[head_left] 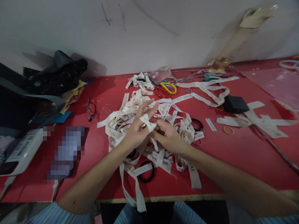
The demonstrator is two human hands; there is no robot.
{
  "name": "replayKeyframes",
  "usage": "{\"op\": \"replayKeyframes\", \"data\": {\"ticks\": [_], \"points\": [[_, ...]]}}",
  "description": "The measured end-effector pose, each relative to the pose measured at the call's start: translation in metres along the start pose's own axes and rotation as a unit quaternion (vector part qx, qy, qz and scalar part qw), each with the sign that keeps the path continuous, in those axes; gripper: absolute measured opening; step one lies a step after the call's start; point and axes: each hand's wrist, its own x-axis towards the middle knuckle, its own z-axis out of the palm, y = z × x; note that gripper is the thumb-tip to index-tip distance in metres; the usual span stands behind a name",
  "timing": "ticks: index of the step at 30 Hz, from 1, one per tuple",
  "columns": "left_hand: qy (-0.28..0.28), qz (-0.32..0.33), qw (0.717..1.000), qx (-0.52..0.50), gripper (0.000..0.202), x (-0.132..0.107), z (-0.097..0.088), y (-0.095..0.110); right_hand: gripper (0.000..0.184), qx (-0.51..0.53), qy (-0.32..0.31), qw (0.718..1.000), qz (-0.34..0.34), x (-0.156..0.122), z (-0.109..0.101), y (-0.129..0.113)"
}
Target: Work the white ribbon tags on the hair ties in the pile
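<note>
A small white ribbon bow (148, 122) sits across the fingers of my left hand (137, 129), whose index and middle fingers stretch upward. My right hand (169, 135) pinches at the bow's right side, with thumb and index finger close together. A ribbon tail hangs beneath the two hands. Under and around them spreads a heap of printed white ribbon (133, 105), with loops and cut ends going several ways. A black hair tie (146, 171) lies at the heap's front, and another black hair tie (197, 124) at its right.
On the red table (105, 174), a phone (67, 152) with a cable and eyeglasses (91, 109) lie left. Yellow-handled scissors (169, 88) rest behind the heap. A black box (235, 104) and ribbon strips are at right. A clear bottle (220, 63) stands by the wall.
</note>
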Motion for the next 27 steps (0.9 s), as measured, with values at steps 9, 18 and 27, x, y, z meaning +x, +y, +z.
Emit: {"op": "replayKeyframes", "data": {"ticks": [9,18,27], "points": [[0.000,-0.031,0.999,0.023,0.045,0.001,0.000,-0.002,0.020,0.058,-0.046,0.996,0.051,-0.003,0.003,-0.003],[0.001,-0.110,0.994,-0.003,0.046,-0.002,0.006,0.007,0.008,-0.014,0.090,0.994,-0.054,0.000,-0.011,0.005],[0.011,-0.145,0.989,-0.022,0.044,-0.006,0.010,0.005,0.009,-0.309,0.145,0.916,-0.208,-0.002,-0.021,-0.002]]}}
